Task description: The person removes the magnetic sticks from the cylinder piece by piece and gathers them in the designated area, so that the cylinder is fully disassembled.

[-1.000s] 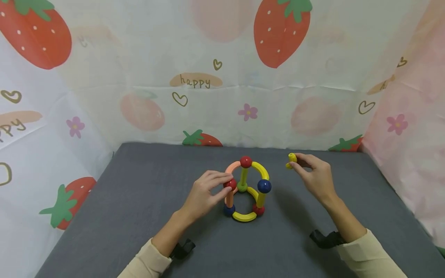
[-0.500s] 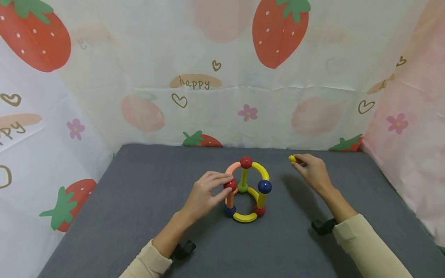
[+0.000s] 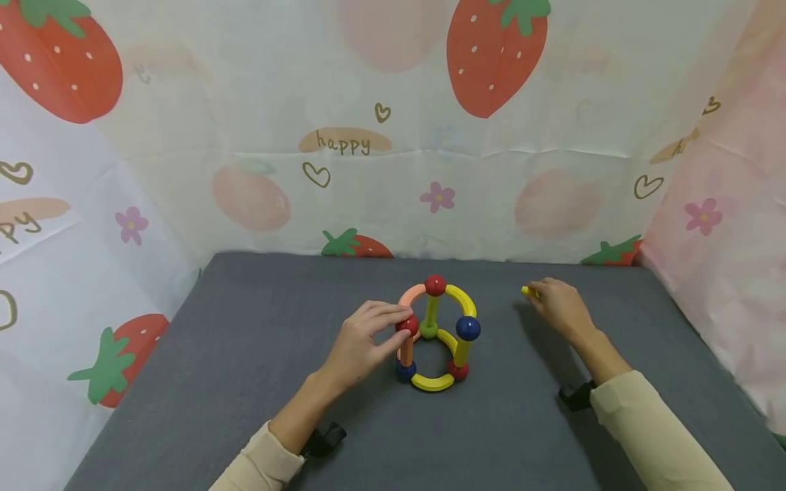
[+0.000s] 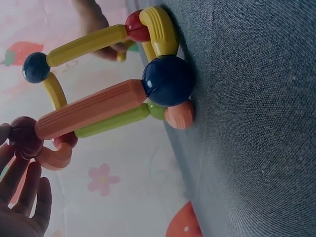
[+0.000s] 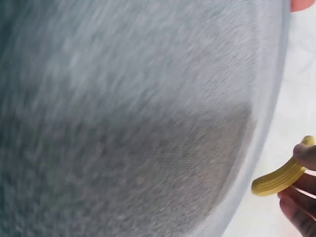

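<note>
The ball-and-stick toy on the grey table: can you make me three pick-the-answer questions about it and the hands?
1. Where is the yellow curved piece?
A. in the right hand
B. on top of the toy
C. under the left hand

2. How many blue balls show on the ball-and-stick toy in the head view?
A. none
B. two
C. five

3. What is the left hand doing?
A. lying flat on the table
B. touching a red ball on the toy's side
C. holding a cup

Answers: 1 A, the right hand's fingers pinch it, apart from the toy. 2 B, one low on the left, one higher on the right. 3 B, its fingertips meet the red ball.
</note>
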